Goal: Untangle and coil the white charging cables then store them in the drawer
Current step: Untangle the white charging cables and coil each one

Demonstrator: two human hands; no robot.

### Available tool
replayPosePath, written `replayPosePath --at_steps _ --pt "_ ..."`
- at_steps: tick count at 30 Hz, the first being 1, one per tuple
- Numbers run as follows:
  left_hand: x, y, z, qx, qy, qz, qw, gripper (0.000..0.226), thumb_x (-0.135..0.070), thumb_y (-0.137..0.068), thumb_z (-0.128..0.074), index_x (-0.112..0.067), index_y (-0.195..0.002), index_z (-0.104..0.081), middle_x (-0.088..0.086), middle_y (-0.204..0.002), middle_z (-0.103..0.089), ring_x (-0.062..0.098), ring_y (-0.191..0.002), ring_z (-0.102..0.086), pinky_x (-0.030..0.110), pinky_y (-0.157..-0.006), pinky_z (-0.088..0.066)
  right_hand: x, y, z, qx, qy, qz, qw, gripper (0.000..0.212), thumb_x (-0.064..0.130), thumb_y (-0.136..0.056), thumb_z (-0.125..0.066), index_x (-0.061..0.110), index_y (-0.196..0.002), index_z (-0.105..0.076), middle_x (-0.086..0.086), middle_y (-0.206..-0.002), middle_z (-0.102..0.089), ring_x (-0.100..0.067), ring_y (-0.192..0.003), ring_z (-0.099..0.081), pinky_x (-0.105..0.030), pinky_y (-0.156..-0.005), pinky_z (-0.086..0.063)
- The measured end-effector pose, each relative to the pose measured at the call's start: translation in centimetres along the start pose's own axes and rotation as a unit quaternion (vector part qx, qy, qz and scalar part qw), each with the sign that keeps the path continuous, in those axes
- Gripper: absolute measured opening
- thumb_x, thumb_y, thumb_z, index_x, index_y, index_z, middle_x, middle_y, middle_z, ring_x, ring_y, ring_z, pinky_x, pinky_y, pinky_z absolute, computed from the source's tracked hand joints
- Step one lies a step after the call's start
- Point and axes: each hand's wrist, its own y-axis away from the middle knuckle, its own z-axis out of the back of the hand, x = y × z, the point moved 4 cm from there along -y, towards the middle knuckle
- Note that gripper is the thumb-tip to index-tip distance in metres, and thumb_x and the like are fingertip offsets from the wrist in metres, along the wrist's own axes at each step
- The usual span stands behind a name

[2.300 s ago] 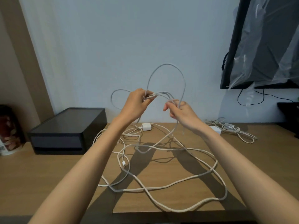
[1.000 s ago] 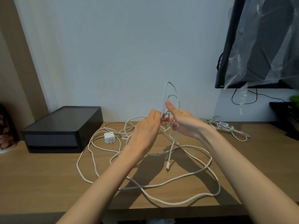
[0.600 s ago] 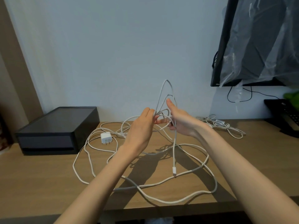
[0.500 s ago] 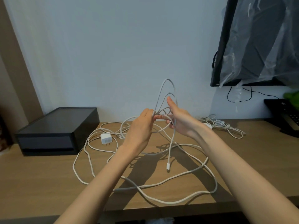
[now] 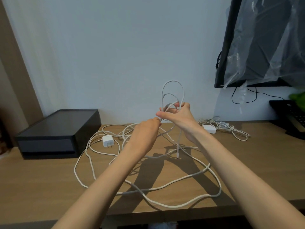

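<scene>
A long white charging cable [image 5: 165,185] sprawls in loose loops over the wooden desk [image 5: 41,182]. Its white plug adapter [image 5: 108,140] lies left of centre. My right hand [image 5: 179,118] is raised above the desk and grips small coiled loops of the cable, which stand up above its fingers. A connector end [image 5: 177,154] hangs from that hand down to the desk. My left hand [image 5: 145,134] sits just below and left of it, pinching a strand of the same cable. A second white cable with a charger [image 5: 222,128] lies bundled at the back right.
A black drawer box [image 5: 56,134] stands closed at the back left against the wall. A plastic-covered black monitor [image 5: 264,42] hangs at the upper right, with a black object [image 5: 290,118] below it on the desk's right end. The desk's front edge is near me.
My right hand has risen a little with the coiled loops. My left hand has dropped slightly below it. The hanging connector end has swung right, still just above the desk.
</scene>
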Motion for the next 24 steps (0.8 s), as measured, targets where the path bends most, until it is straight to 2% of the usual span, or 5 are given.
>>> replayPosePath --at_steps 5,12,15,19,24 --pt "-0.9 0.4 0.2 -0.002 -0.045 -0.008 0.999 0.025 -0.025 -0.105 -0.024 -0.010 -0.113 -0.042 0.008 -0.106 -0.059 0.030 -0.094 -0.062 0.032 -0.063 -0.033 0.1 -0.5 0.1 -0.012 0.061 0.044 0.997 0.011 0.013 -0.086 -0.069 0.005 -0.089 -0.063 -0.008 -0.085 -0.067 -0.008 -0.076 -0.063 -0.012 -0.069 -0.046" --pt "0.4 0.5 -0.3 -0.016 0.105 0.010 0.994 0.028 -0.037 -0.100 -0.038 -0.012 -0.108 -0.046 0.005 -0.105 -0.053 0.028 -0.088 -0.060 0.035 -0.064 -0.040 0.9 -0.8 -0.4 -0.004 0.129 0.076 0.989 0.007 0.010 -0.095 -0.054 0.006 -0.091 -0.058 0.000 -0.075 -0.059 0.000 -0.069 -0.056 -0.003 -0.058 -0.040" --pt "2.3 1.2 1.0 -0.091 0.224 0.010 0.970 0.041 -0.047 -0.091 -0.052 -0.021 -0.123 -0.053 -0.003 -0.115 -0.052 0.007 -0.075 -0.056 0.030 -0.069 -0.047 1.7 -1.5 0.8 -0.071 0.132 0.117 0.982 0.015 0.014 -0.096 -0.051 0.000 -0.101 -0.054 -0.003 -0.082 -0.056 -0.010 -0.073 -0.054 -0.019 -0.066 -0.043" --pt "5.7 2.6 3.1 -0.281 0.356 0.056 0.890 0.015 -0.025 -0.091 -0.060 -0.023 -0.106 -0.064 -0.009 -0.113 -0.056 0.004 -0.078 -0.060 0.023 -0.062 -0.053 3.4 -1.8 2.7 -0.173 0.104 0.156 0.967 0.010 0.013 -0.098 -0.045 0.010 -0.103 -0.037 0.006 -0.082 -0.046 -0.006 -0.071 -0.047 -0.029 -0.074 -0.041" --pt "9.1 2.3 -1.9 -0.073 0.394 0.139 0.905 0.039 -0.013 -0.092 -0.057 -0.016 -0.130 -0.049 0.000 -0.123 -0.056 0.011 -0.097 -0.058 0.020 -0.077 -0.043 4.4 -2.2 3.3 -0.231 0.013 0.154 0.961 0.011 0.010 -0.098 -0.041 0.012 -0.098 -0.030 0.007 -0.081 -0.044 -0.007 -0.070 -0.046 -0.023 -0.068 -0.039"
